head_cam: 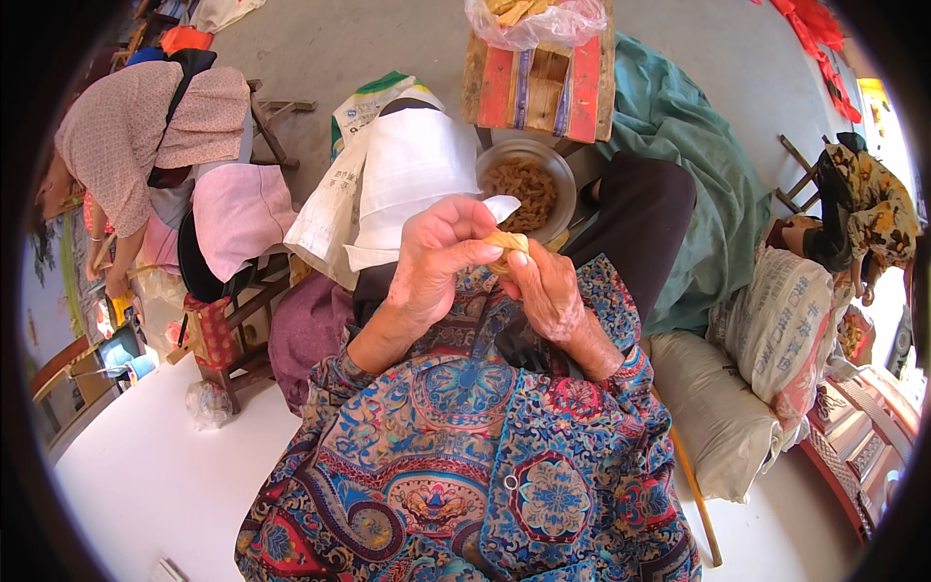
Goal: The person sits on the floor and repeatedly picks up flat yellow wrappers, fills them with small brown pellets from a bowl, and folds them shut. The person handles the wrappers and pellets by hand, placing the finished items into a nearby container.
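Note:
My left hand pinches a pale yellow folded strip between thumb and fingers. From the other side, my right hand grips the same strip, its thumb pressed on the front. Both hands meet above my lap, and the strip looks bent over on itself; its material is not certain. Beyond them a metal basin stands on the floor, holding many small yellow-brown folded pieces. A small white object shows behind my left fingers; what it is, I cannot tell. A white cloth drapes over my left leg.
Past the basin stands a wooden stool with a clear plastic bag of yellow strips on it. Green cloth and stuffed sacks lie at right, beside a wooden stick. One person bends at left; another sits far right.

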Demonstrator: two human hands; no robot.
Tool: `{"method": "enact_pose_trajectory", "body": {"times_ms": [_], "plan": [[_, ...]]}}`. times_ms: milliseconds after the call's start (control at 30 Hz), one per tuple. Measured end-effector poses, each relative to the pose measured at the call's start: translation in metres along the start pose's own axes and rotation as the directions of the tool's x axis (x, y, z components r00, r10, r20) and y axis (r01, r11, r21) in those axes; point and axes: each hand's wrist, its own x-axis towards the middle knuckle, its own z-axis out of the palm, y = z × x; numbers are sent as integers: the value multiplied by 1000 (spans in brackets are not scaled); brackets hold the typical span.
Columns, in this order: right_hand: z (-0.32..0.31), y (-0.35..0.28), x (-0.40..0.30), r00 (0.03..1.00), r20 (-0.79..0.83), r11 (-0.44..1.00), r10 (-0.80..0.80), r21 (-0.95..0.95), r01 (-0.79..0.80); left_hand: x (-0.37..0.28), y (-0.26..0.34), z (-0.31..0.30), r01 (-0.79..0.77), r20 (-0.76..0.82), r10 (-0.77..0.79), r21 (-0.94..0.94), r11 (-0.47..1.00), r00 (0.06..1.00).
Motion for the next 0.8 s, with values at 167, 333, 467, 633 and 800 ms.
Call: {"method": "enact_pose_trajectory", "body": {"times_ms": [167,333,467,633,800], "plan": [[-2,-3,-1,995,-15,995,-99,-35,98,-2,1,6,112,56,-104,-159,981,993],[-3,5,-5,953,-32,944,-302,-152,294,-4,7,15,67,150,-69,19,998,986],[-10,11,-7,897,23,746,-441,-546,381,1,-8,3,-299,171,246,494,816,954],[-18,16,-1,864,89,585,-496,-701,408,-6,-2,2,57,75,-136,638,768,988],[-29,15,0,847,242,523,-472,-697,491,-10,-5,10,195,23,-225,417,888,974]]}}
